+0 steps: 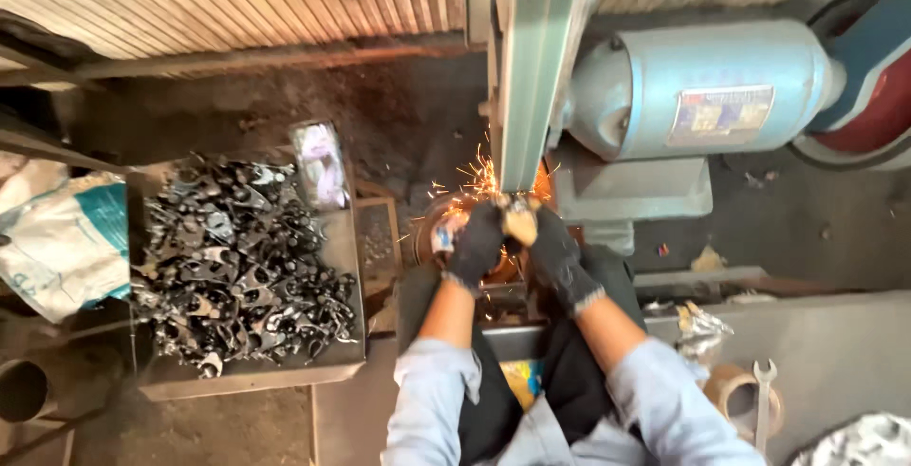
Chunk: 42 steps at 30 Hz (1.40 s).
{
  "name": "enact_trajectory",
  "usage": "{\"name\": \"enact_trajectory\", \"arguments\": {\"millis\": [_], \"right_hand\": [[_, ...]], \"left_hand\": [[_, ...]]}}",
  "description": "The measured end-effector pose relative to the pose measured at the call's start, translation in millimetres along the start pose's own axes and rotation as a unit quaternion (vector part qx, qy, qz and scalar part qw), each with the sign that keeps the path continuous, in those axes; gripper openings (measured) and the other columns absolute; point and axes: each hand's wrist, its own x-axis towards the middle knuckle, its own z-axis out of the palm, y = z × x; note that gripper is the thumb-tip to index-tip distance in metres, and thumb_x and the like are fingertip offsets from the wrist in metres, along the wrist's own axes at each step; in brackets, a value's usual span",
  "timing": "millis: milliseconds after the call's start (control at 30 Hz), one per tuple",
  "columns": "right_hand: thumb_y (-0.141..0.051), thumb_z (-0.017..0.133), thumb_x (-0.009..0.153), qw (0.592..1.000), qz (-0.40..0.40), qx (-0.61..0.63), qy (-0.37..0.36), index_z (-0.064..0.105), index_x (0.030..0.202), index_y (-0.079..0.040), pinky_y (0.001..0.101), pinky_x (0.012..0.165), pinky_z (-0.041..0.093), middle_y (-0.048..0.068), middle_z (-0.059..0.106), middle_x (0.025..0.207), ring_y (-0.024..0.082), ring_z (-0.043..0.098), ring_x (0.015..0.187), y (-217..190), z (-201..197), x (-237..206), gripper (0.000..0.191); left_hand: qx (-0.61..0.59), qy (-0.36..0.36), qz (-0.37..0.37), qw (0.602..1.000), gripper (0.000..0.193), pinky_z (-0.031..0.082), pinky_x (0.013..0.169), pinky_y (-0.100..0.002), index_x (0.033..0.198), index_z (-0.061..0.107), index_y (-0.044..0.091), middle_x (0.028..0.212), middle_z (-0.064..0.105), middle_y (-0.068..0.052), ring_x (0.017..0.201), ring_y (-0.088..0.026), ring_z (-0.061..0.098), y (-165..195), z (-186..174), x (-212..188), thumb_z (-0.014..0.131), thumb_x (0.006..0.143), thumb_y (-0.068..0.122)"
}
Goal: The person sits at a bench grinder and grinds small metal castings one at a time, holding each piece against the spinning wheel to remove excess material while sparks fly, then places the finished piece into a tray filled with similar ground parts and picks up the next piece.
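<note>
Both my hands wear dark gloves and together press a small metal part (519, 220) against the grey sanding belt (525, 96) of a grinder. Orange sparks (472, 184) fly off to the left of the contact point. My left hand (474, 243) grips the part from the left. On the right side of the part sits my right hand (560, 257). Most of the part is hidden by the gloves.
A tray (332, 366) heaped with dark metal parts (237, 262) stands to the left. The blue motor housing (697, 82) sits right of the belt. A wrench (763, 401) and a tape roll (731, 390) lie on the surface at right. A white sack (62, 238) lies far left.
</note>
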Motion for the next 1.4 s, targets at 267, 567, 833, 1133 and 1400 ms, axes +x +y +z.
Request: {"name": "enact_trajectory", "arguments": {"millis": [267, 567, 833, 1133, 1400], "right_hand": [[-0.004, 0.070, 0.086, 0.949, -0.204, -0.203, -0.127, 0.057, 0.126, 0.002, 0.0352, 0.101, 0.042, 0.009, 0.061, 0.126, 0.021, 0.057, 0.115, -95, 11, -53, 0.042], [-0.034, 0.067, 0.089, 0.836, -0.163, -0.515, -0.095, 0.067, 0.130, -0.010, 0.0281, 0.085, 0.054, 0.002, 0.072, 0.119, 0.016, 0.069, 0.101, -120, 8, -87, 0.047], [-0.019, 0.069, 0.094, 0.997, 0.030, -0.076, -0.002, 0.059, 0.133, -0.001, 0.0327, 0.087, 0.051, 0.006, 0.067, 0.111, 0.019, 0.064, 0.101, -43, -3, -42, 0.044], [-0.010, 0.058, 0.104, 0.997, 0.035, 0.063, 0.000, 0.064, 0.124, 0.001, 0.0364, 0.087, 0.053, 0.011, 0.069, 0.109, 0.025, 0.066, 0.098, 8, -13, -4, 0.023], [-0.014, 0.068, 0.095, 0.921, -0.156, -0.338, -0.114, 0.067, 0.123, -0.003, 0.0332, 0.092, 0.054, 0.008, 0.069, 0.118, 0.019, 0.067, 0.111, -56, -16, -37, 0.030]], "left_hand": [[0.533, -0.032, 0.344, 0.772, 0.045, 0.052, 0.102, -0.043, 0.125, 0.064, 0.003, 0.122, 0.069, -0.016, 0.117, -0.031, 0.065, 51, 28, -73, 0.073, 0.082, 0.014], [0.518, 0.014, 0.347, 0.782, 0.052, 0.049, 0.104, -0.044, 0.124, 0.066, 0.005, 0.128, 0.066, -0.022, 0.122, -0.035, 0.061, 75, 79, -136, 0.084, 0.079, 0.025], [0.272, -0.034, 0.100, 0.957, 0.030, 0.056, 0.092, -0.034, 0.121, 0.067, 0.003, 0.112, 0.074, -0.005, 0.102, -0.014, 0.069, 33, 19, -41, 0.049, 0.101, 0.016], [0.302, -0.036, 0.106, 0.947, 0.031, 0.057, 0.086, -0.037, 0.115, 0.066, 0.001, 0.104, 0.071, -0.003, 0.095, -0.015, 0.066, 18, -8, -11, 0.065, 0.084, -0.003], [0.238, -0.067, 0.122, 0.961, 0.042, 0.054, 0.096, -0.035, 0.126, 0.064, 0.001, 0.116, 0.071, -0.009, 0.108, -0.016, 0.066, 32, 29, -82, 0.076, 0.086, 0.003]]}}
